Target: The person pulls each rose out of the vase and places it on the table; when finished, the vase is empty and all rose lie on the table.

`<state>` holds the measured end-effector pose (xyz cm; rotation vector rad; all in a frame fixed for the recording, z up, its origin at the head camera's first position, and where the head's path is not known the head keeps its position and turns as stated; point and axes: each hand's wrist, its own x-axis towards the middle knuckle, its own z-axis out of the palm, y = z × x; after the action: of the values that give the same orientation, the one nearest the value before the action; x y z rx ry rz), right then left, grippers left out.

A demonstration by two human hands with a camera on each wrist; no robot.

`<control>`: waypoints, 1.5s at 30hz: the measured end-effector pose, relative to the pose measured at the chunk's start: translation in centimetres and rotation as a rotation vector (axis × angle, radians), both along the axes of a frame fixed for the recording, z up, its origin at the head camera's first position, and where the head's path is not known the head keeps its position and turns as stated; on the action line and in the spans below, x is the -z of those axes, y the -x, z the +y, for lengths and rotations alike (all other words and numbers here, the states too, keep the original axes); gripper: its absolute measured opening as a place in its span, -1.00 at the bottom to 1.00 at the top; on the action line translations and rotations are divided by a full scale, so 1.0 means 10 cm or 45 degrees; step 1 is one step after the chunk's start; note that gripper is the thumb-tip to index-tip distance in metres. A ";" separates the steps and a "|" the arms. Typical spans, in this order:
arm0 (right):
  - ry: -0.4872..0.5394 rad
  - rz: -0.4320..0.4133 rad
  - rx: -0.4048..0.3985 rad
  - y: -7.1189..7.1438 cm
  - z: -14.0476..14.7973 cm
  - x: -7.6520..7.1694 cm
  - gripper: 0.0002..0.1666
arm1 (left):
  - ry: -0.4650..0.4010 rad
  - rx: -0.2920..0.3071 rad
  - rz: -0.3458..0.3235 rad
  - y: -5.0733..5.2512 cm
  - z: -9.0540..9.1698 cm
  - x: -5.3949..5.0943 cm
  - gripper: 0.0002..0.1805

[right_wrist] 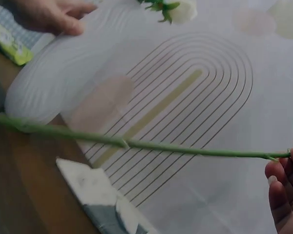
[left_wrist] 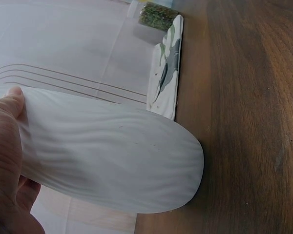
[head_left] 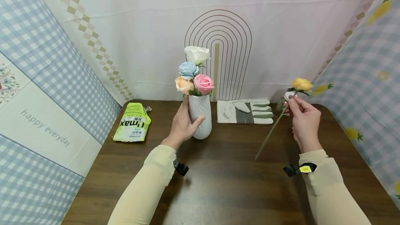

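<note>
In the head view a white ribbed vase [head_left: 201,121] stands upright on the table, and my left hand [head_left: 183,122] grips its left side near the rim. The vase holds a white rose [head_left: 197,55], a blue rose [head_left: 188,69], a peach rose [head_left: 184,85] and a pink rose [head_left: 203,84]. To the right, my right hand [head_left: 303,119] pinches a yellow rose [head_left: 301,84] by its stem just under the bloom. Its long green stem [right_wrist: 161,146] slants down to the left above the table, apart from the vase.
Right of the vase lies a white and grey work glove [head_left: 245,111] along the back edge. A jar with a white lid [head_left: 281,108] is partly hidden behind my right hand. A green and white snack bag [head_left: 132,122] lies at the left. Patterned cloths [head_left: 150,27] surround the wooden table [head_left: 218,183].
</note>
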<state>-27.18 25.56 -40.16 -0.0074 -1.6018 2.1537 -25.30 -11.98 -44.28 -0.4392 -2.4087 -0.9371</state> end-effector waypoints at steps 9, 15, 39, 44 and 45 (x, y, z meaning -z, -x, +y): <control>-0.175 -0.007 0.082 0.00 0.08 0.35 -0.71 | 0.001 -0.003 -0.002 0.00 -0.01 0.01 0.08; -0.303 -0.111 0.057 -0.04 0.18 0.54 -0.65 | 0.002 -0.001 0.000 0.00 -0.01 0.01 0.08; -0.901 -0.428 -0.006 -0.36 0.56 1.29 -0.64 | 0.002 -0.008 -0.024 -0.01 0.00 0.00 0.07; -0.958 -0.462 0.016 -0.33 0.57 1.35 -0.68 | -0.001 -0.007 -0.011 -0.02 0.00 -0.01 0.08; -0.960 -0.475 0.021 -0.33 0.58 1.35 -0.68 | -0.001 -0.008 -0.008 -0.02 0.00 -0.01 0.08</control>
<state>-23.86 31.31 -53.65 -0.1932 -2.5220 1.4655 -25.12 -11.97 -44.18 -0.4283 -2.4143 -0.9380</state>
